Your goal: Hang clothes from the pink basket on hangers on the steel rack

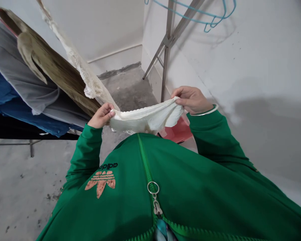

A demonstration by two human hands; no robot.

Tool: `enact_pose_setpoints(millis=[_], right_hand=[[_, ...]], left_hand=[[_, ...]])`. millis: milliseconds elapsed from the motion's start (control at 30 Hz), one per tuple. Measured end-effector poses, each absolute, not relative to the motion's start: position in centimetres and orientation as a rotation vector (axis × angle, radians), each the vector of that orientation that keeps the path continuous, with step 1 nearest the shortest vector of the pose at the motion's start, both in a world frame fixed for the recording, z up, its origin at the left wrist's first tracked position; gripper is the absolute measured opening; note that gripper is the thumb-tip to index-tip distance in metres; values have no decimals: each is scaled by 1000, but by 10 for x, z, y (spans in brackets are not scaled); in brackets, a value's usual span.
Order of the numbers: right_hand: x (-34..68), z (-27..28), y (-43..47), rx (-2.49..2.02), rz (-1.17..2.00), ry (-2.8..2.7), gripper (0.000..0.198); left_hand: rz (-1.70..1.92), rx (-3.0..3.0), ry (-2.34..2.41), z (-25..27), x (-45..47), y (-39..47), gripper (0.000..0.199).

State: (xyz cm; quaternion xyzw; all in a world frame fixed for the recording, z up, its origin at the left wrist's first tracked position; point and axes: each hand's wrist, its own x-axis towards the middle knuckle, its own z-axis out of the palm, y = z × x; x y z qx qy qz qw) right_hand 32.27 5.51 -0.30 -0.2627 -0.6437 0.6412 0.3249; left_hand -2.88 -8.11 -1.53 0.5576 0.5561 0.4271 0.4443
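Holding white cloth (135, 121) stretched between two pinching hands

Gripping one end, at 9 o'clock of the cloth, between thumb and fingers of left hand (101, 115). Gripping the opposite end, toward 2 o'clock and a little higher, in a similar pinch with right hand (192, 99). Wearing pale bangle (205, 113) at that wrist. Suspended in mid-air, just beyond the front of green jacket (175, 174); scalloped along the upper edge, hanging in loose folds near the right end. Cannot tell whether stained or merely shaded along the lower edge.

Noted from picture centre: toward 10 o'clock, white lace garment (90, 89), with olive garment (52, 63) and grey garment (27, 63) farther out; toward 1 o'clock, blue hanger wires (194, 20) and metal stand (165, 67); toward 4 o'clock, pink container (177, 132), partly hidden beneath the cloth.

Judged risks: could slip from right hand if tugged — pinched only by a small bit of the corner. Could then swing down from left hand toward container or concrete floor (15, 187), picking up dirt. Could catch on lace, very near left hand; cannot tell whether touching. Could overstretch or tear the edge if pulled apart too hard. Could bunch or twist if unevenly tensioned.
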Motion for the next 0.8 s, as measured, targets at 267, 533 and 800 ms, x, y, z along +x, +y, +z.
enact_pose_setpoints(millis=[267,533,800], right_hand=[[309,-6,52,-694,1531,-1766,38],[303,-23,53,-771,1477,-1650,36],[294,-22,58,-681,1584,-1874,32]], left_hand=[[1059,1635,1787,-8,-12,-73,27],[579,1919,1907,-6,-17,-79,15],[1015,1381,2129,-25,-24,-80,14]])
